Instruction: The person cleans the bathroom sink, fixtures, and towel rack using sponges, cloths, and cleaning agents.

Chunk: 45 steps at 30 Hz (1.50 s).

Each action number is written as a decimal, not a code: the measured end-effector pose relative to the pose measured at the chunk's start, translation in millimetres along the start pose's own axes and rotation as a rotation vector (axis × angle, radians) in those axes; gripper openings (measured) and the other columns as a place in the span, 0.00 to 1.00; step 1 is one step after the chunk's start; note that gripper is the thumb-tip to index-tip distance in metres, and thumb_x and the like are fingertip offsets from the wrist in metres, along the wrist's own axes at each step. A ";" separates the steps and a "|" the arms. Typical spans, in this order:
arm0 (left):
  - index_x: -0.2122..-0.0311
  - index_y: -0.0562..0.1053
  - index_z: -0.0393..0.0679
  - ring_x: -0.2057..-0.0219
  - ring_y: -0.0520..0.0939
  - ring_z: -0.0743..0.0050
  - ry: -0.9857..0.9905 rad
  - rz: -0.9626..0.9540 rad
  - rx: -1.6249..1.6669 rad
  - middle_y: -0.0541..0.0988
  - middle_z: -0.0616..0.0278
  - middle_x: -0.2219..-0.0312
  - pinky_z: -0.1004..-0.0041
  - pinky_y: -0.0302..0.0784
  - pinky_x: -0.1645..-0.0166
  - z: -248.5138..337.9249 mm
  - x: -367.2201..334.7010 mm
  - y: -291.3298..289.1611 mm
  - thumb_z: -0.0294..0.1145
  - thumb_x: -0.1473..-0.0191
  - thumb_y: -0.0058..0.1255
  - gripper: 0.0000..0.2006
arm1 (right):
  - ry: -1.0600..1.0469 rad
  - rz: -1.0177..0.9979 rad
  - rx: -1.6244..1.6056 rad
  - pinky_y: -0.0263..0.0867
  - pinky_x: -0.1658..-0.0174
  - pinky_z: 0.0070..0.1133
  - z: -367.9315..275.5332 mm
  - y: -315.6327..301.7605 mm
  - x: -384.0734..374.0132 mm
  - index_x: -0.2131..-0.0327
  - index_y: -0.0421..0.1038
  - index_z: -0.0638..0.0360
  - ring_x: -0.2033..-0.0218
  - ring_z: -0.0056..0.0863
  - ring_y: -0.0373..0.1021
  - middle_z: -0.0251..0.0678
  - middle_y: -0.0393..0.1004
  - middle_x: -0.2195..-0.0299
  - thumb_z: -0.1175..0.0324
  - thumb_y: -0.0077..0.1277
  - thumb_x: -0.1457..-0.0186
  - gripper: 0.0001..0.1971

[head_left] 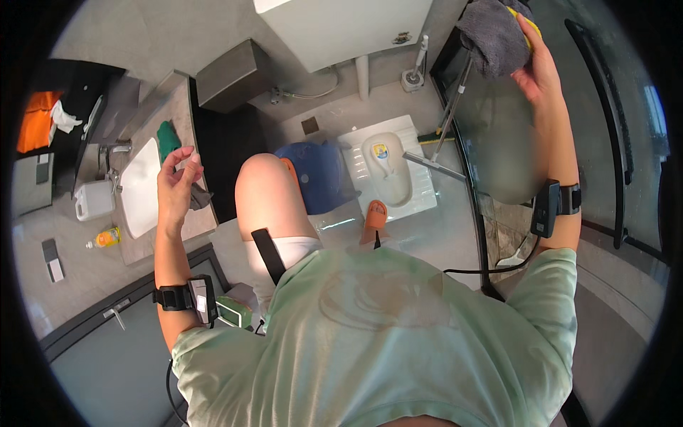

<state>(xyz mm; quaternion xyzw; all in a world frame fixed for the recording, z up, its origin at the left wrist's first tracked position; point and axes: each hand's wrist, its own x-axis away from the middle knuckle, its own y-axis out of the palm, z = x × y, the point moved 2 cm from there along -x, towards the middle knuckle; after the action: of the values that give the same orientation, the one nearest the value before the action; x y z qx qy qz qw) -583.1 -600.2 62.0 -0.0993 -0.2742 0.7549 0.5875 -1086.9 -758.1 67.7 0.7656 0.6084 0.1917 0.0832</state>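
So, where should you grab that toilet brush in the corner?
Probably near the top of the toilet brush's white handle, reaching down from above on the side of the squat toilet. The slim handle sticks up out of its holder, and nothing covers its top.

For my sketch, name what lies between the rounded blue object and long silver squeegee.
Head view: a white ceramic squat toilet, with a white yellow-labelled item inside.

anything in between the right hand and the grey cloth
Nothing visible: the right hand holds the grey cloth directly, fingers over its yellow part. The long-handled squeegee shows below the cloth, not between them.
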 end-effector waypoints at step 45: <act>0.55 0.55 0.20 0.56 0.66 0.47 -1.069 1.230 0.221 0.63 0.38 0.56 0.65 0.61 0.52 -238.4 20.1 -45.7 0.63 0.57 0.35 0.44 | 0.614 -0.939 0.784 0.59 0.62 0.14 272.8 79.0 -54.3 0.52 0.57 0.58 0.68 0.18 0.64 0.32 0.69 0.72 0.71 0.48 0.60 0.27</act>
<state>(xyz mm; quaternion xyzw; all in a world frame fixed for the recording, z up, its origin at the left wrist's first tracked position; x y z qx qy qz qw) -438.3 -503.1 -108.1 0.1997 -0.3377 0.9099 -0.1349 -918.3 -801.0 -163.3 0.3053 0.8964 0.1092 -0.3021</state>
